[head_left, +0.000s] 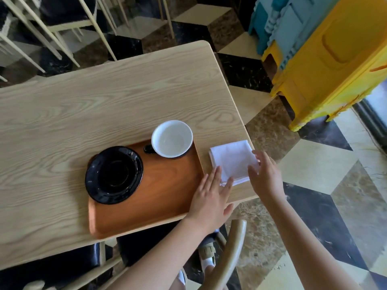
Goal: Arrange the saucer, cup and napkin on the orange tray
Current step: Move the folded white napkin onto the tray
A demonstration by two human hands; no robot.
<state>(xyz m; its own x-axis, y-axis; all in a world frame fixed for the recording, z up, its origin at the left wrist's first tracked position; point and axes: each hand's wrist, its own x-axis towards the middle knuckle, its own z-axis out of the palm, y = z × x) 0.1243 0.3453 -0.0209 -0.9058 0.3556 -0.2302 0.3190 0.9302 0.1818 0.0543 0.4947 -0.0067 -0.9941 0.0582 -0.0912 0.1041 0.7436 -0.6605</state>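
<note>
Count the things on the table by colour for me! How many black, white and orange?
Black: 1, the saucer
White: 2, the cup (white inside) and the napkin
Orange: 1, the tray
Total: 4

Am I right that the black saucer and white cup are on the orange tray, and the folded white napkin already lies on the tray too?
Not quite. The head view shows the folded white cloth napkin lying on the pale wooden table, right of the orange wooden tray. The round black saucer and white-lined cup are on it.
</note>
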